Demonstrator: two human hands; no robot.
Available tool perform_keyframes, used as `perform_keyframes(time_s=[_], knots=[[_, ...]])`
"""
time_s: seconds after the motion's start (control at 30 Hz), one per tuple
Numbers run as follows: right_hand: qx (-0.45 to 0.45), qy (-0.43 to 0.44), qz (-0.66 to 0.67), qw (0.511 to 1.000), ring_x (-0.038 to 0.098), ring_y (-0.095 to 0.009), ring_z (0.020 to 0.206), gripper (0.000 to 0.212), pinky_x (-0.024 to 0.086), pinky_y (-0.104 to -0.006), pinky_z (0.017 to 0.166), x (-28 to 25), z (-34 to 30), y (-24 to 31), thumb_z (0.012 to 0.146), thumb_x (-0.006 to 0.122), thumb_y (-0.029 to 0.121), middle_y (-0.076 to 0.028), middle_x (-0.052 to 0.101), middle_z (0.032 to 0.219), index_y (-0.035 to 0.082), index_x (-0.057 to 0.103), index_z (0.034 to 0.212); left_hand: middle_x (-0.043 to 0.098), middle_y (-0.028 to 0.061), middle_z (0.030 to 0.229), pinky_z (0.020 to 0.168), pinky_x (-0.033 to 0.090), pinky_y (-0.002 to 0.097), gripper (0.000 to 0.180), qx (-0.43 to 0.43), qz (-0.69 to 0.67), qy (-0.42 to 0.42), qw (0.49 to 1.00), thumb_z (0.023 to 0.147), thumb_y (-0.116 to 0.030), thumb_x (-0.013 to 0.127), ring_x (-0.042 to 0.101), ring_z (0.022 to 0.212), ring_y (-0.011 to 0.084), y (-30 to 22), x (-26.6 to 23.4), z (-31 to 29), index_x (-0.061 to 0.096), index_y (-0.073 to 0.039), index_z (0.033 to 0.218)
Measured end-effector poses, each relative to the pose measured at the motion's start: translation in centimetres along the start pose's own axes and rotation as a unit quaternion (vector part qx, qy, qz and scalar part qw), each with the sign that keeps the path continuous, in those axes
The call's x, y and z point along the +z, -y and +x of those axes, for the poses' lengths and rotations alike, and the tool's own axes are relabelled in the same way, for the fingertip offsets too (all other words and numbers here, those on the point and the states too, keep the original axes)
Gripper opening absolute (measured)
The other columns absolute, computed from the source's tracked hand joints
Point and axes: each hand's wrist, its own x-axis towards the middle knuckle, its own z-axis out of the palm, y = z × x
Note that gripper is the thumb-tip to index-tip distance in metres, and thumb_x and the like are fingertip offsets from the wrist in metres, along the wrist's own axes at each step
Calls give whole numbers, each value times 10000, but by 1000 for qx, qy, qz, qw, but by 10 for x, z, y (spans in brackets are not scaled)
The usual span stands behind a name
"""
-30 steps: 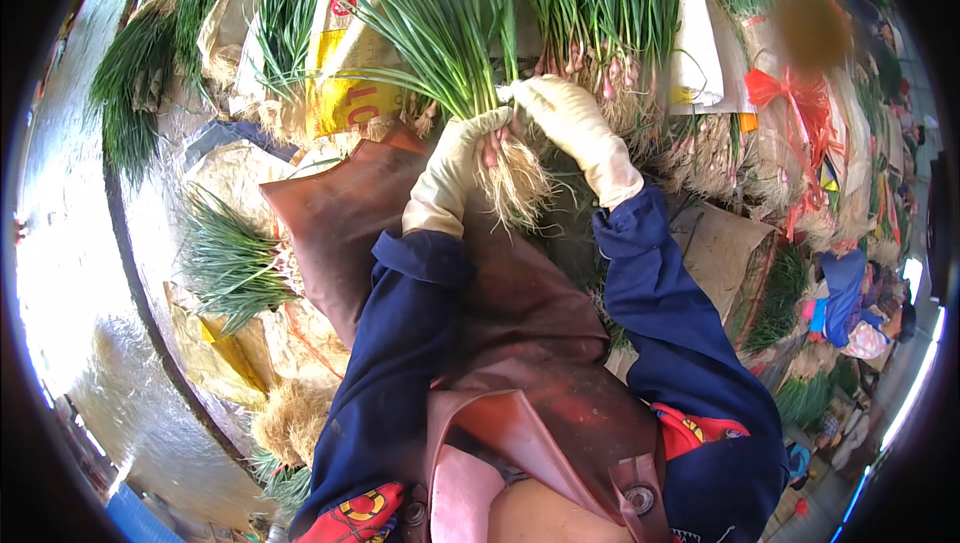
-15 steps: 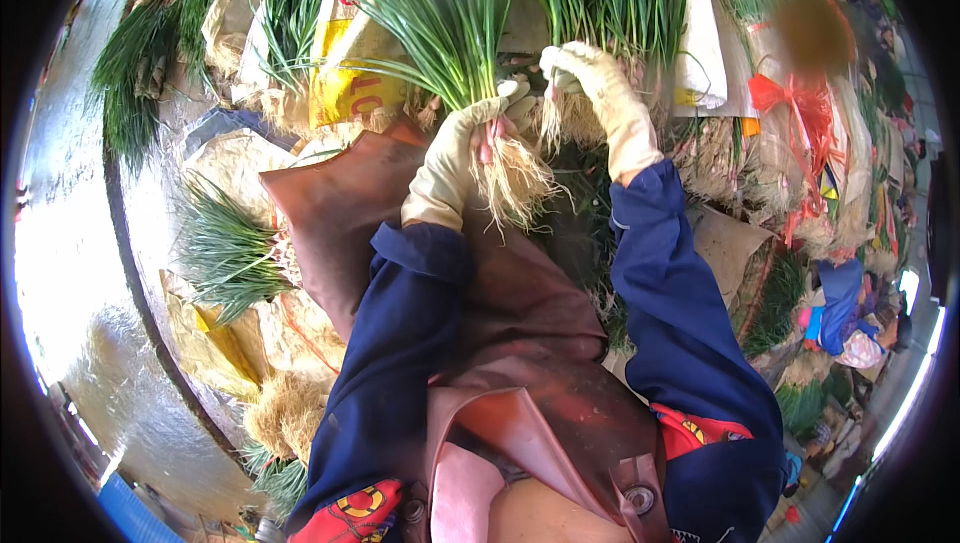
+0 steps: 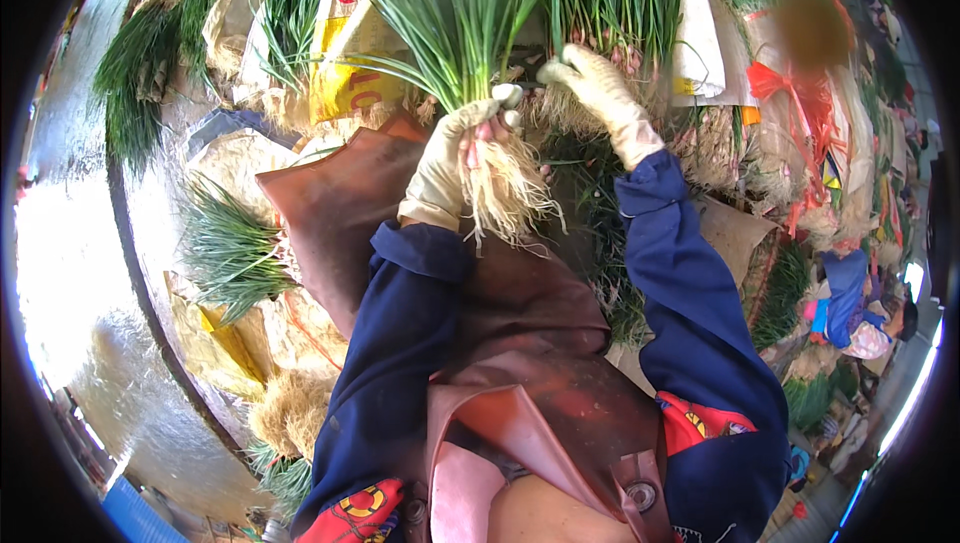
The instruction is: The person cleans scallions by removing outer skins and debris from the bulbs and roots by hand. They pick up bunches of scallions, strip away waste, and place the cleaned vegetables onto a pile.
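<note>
head view: the left hand (image 3: 438, 175), gloved, is clamped around a bunch of spring onions (image 3: 468, 58) just above the bulbs; the leaves fan upward and the pale roots (image 3: 508, 188) hang below the fist, in front of the brown apron (image 3: 530, 308). the right hand (image 3: 598, 95), also gloved, is well up beside the bunch, fingers loosely bent and parted, near a larger onion pile (image 3: 622, 3). contact with that pile's roots cannot be determined.
</note>
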Motion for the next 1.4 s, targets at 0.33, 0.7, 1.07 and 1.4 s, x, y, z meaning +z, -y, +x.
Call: perform_keyframes(time_s=[0.33, 0.7, 1.07, 1.4], knots=[[151, -79, -68, 983, 561, -159, 554, 353, 466, -318, 557, -28, 20, 30, 847, 580, 411, -65, 583, 652, 59, 573, 861, 592, 108, 637, 700, 517, 268, 145, 70, 31, -60, 995, 799, -100, 612, 611, 642, 210, 2, 2, 2, 592, 42, 826], [68, 50, 420, 904, 495, -43, 603, 150, 370, -187, 520, -15, 20, 27, 842, 639, 245, 35, 611, 737, 99, 637, 875, 578, 160, 652, 643, 516, 292, 232, 40, 67, -18, 997, 812, -142, 571, 577, 589, 226, -7, -14, 8, 575, 89, 786], [6, 18, 435, 900, 540, -78, 624, 165, 441, -240, 578, 15, 17, 10, 844, 638, 215, -8, 653, 809, 69, 649, 919, 606, 196, 952, 738, 503, 261, 381, -36, -11, -3, 999, 795, -45, 587, 579, 803, 210, 0, -10, 7, 504, 127, 1124], [60, 230, -21, 971, 607, -171, 818, 259, 491, -311, 748, -46, -23, -33, 889, 518, 297, -69, 649, 921, 82, 619, 990, 601, 194, 1002, 868, 492, 342, 340, 128, -189, -3, 974, 773, 13, 567, 598, 930, 245, -4, 5, -12, 504, 109, 1094]])
